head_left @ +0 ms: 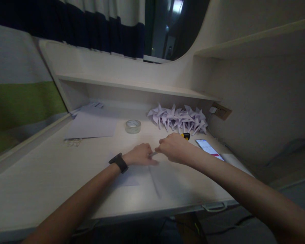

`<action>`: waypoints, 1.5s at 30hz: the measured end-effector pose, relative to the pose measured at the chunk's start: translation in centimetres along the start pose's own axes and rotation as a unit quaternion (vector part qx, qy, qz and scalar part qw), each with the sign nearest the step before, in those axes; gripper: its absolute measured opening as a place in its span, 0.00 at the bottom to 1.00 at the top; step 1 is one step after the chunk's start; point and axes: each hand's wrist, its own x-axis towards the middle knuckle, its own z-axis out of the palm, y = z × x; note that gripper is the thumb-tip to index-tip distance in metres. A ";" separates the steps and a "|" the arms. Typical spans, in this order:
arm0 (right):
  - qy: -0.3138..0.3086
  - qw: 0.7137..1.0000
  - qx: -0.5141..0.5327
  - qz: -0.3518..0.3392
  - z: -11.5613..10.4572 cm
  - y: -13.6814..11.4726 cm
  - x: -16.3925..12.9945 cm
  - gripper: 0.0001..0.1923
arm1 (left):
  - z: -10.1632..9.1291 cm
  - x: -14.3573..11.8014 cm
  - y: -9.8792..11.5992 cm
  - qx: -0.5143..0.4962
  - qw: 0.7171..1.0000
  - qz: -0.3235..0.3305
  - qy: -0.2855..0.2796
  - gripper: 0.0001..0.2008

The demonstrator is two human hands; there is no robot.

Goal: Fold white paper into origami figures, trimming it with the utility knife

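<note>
My right hand (174, 147) is wrapped round a utility knife (185, 136), whose yellow and black end sticks out behind the fist. Its thin grey blade (154, 153) points left and reaches to the fingers of my left hand (140, 154). That left hand, with a black watch at the wrist, presses down on a white sheet of paper (128, 179), fingers bent and thumb stretched to the right. Part of the sheet is hidden under the left hand and forearm. A narrow pale strip (155, 183), blurred, runs from below the left hand towards the desk's front edge.
Behind my hands stands a roll of clear tape (133, 126). Several white paper pinwheels (179, 118) are heaped at the back right. A lit phone (208, 149) lies beside my right forearm. White paper sheets (94, 122) are stacked at the back left, under a shelf (132, 84).
</note>
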 end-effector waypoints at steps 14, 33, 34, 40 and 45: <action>0.000 1.000 -0.001 -0.007 0.2 0.4 0.3 0.13 | 0.7 -5.0 5.1 0.209 0.953 -0.205 0.073 0.20; 0.020 1.000 0.014 0.000 1.4 0.9 -0.2 0.17 | -1.3 -2.7 -1.7 0.166 0.985 -0.036 0.035 0.10; 0.021 1.000 0.014 0.001 1.4 0.9 -0.3 0.17 | -1.3 -2.6 -1.9 0.162 0.986 -0.029 0.040 0.10; 0.022 1.000 0.016 0.002 1.2 0.7 -0.4 0.17 | -1.0 -2.6 -2.4 0.155 0.986 -0.004 0.057 0.10; 0.021 1.000 0.011 0.006 1.3 0.6 -0.2 0.16 | -1.0 -2.9 -2.0 0.146 0.986 0.003 0.082 0.09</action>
